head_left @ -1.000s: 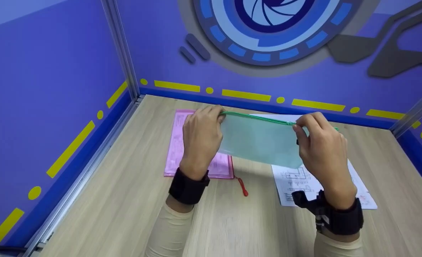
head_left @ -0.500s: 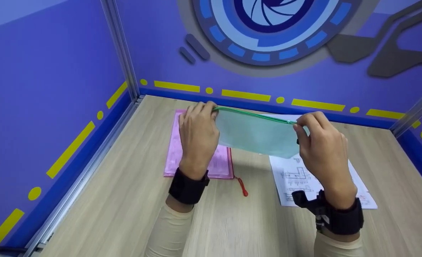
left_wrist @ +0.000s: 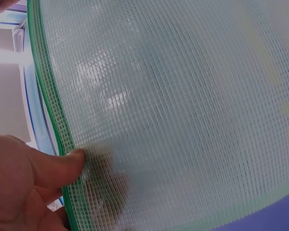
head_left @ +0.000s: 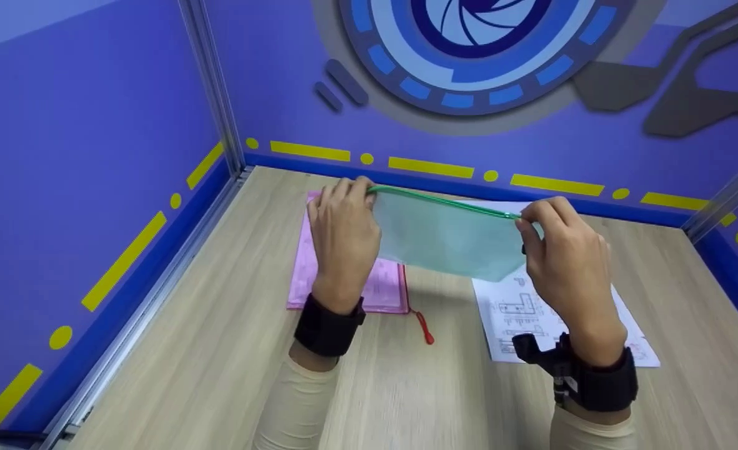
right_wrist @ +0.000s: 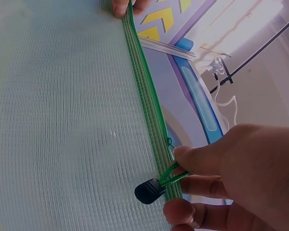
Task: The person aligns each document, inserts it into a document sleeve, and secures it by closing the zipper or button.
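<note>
A translucent green mesh zipper pouch (head_left: 450, 240) hangs in the air between both hands, its green zipper edge (right_wrist: 147, 96) uppermost. My left hand (head_left: 345, 244) pinches that edge near the left end; in the left wrist view the thumb (left_wrist: 62, 168) lies on the near face and blurred fingers show through the mesh. At the right end, my right hand (head_left: 565, 269) pinches the green pull cord close to the zipper, with other fingertips against the pouch edge. A black cord end (right_wrist: 149, 191) dangles from the pull. The zipper looks shut along the visible stretch.
Under the left hand, a pink zipper pouch (head_left: 384, 287) with papers inside lies on the wooden table (head_left: 431, 394), its red pull (head_left: 425, 328) trailing out. White printed sheets (head_left: 518, 312) lie below the right hand. Blue-purple panels (head_left: 112, 156) enclose the table.
My left hand has shifted left and slightly up, and the pouch's lower edge has risen, uncovering more of the sheets. The right hand has barely moved and keeps its pinch.
</note>
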Demonstrator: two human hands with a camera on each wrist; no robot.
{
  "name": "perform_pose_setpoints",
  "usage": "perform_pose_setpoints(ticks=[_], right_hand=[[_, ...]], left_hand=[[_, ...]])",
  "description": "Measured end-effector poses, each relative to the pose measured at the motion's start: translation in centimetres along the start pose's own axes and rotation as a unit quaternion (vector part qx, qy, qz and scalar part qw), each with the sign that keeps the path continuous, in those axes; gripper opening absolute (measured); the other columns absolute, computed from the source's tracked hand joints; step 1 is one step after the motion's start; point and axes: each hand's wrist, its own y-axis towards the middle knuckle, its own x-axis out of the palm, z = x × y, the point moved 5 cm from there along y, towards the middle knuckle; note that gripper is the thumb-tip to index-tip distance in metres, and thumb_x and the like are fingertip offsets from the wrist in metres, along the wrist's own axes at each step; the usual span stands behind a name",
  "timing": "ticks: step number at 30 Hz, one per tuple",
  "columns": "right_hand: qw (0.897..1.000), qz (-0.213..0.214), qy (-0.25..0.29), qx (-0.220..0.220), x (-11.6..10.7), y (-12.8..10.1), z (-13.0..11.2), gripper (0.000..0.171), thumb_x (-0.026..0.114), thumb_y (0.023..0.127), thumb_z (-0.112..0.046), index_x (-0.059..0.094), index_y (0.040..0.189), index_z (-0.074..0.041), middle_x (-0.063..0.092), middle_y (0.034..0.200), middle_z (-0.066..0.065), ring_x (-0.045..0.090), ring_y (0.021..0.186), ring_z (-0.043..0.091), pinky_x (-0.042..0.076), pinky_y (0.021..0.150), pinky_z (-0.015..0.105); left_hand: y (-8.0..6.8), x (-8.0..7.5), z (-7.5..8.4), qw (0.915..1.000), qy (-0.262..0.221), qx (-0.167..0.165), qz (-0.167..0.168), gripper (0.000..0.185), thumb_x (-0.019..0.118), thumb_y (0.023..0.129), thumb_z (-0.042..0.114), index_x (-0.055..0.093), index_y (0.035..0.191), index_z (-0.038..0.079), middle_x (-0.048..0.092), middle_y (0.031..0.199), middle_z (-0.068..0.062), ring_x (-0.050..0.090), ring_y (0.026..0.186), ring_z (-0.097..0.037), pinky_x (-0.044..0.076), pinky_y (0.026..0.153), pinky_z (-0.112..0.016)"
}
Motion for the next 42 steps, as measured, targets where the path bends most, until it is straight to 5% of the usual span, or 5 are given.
perform_pose_setpoints(ticks=[10, 22, 32, 42], right_hand=[[1.000, 0.002, 0.003, 0.012, -0.2, -0.1, 0.4, 0.005, 0.068, 0.103, -0.008, 0.069, 0.103, -0.003, 0.066, 0.102, 0.012, 0.055, 0.069, 0.025, 0.035, 0.059, 0.036], [0.999, 0.036, 0.009, 0.034, -1.0, 0.1, 0.9, 0.011, 0.066, 0.105, -0.011, 0.069, 0.104, 0.000, 0.065, 0.106, 0.016, 0.064, 0.071, 0.028, 0.038, 0.064, 0.029], [0.990, 0.068, 0.014, 0.119, -1.8, -0.1, 1.8, 0.018, 0.065, 0.106, -0.014, 0.068, 0.104, 0.004, 0.058, 0.132, 0.023, 0.068, 0.105, 0.040, 0.042, 0.077, 0.049], [0.983, 0.088, 0.013, 0.162, -1.8, -0.2, 2.2, 0.025, 0.063, 0.108, -0.019, 0.070, 0.110, 0.005, 0.056, 0.118, 0.024, 0.061, 0.098, 0.038, 0.039, 0.078, 0.043]], left_hand=[[0.5, -0.9, -1.4, 0.9991, -0.003, -0.042, 0.007, 0.017, 0.064, 0.106, 0.011, 0.073, 0.120, 0.012, 0.070, 0.110, -0.007, 0.061, 0.117, -0.030, 0.036, 0.112, -0.055], [0.6, -1.2, -1.8, 0.9985, -0.011, -0.050, 0.018, 0.025, 0.061, 0.108, 0.014, 0.077, 0.127, 0.021, 0.069, 0.108, -0.004, 0.060, 0.112, -0.027, 0.034, 0.112, -0.057], [0.4, -1.0, -1.5, 0.9988, -0.022, -0.039, 0.018, 0.020, 0.062, 0.107, 0.015, 0.078, 0.120, 0.018, 0.069, 0.105, -0.003, 0.062, 0.109, -0.025, 0.032, 0.114, -0.058], [0.2, -0.5, -1.4, 0.9986, -0.028, -0.044, -0.001, 0.022, 0.063, 0.108, 0.017, 0.078, 0.124, 0.017, 0.072, 0.113, -0.003, 0.064, 0.113, -0.025, 0.037, 0.111, -0.055]])
